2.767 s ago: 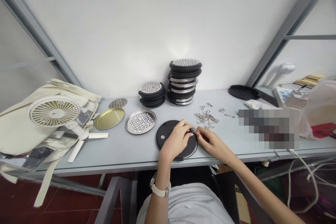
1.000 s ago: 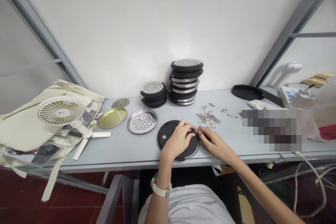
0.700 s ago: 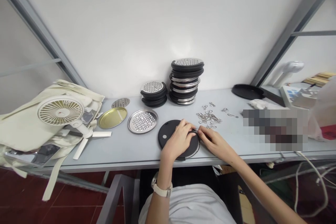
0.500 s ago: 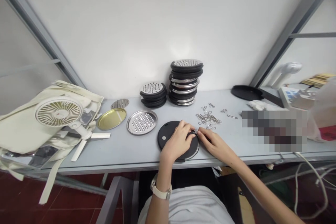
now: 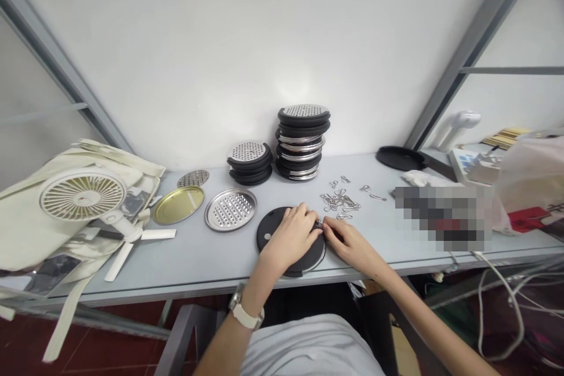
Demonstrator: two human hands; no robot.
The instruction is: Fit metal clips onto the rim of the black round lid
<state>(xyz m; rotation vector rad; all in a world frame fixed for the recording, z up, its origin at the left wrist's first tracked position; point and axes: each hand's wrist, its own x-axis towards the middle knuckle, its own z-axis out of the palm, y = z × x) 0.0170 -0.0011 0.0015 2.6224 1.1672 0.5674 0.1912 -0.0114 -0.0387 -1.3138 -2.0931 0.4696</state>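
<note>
A black round disc (image 5: 308, 257) with a silver rim lies at the table's front edge. My left hand (image 5: 293, 234) is laid over it, fingers bent and gripping its top and right edge. My right hand (image 5: 346, 241) pinches a small metal clip (image 5: 319, 224) at the disc's upper right rim; the fingertips hide part of the clip. Just beyond my right hand lies a loose pile of wire clips (image 5: 340, 201). To the left are a round metal grater plate (image 5: 231, 210), a gold-coloured round lid (image 5: 178, 205) and a smaller perforated disc (image 5: 192, 178).
Against the wall stand a tall stack (image 5: 303, 141) and a short stack (image 5: 249, 163) of black-rimmed grater discs. A white fan (image 5: 83, 194) rests on a cream bag (image 5: 22, 211) at left. A black round tray (image 5: 400, 158) and a plastic bag (image 5: 529, 179) are at right.
The view has shifted slightly, moving the table's things a little to the left in the picture. Both hands remain at the black disc, with the clip still at its rim.
</note>
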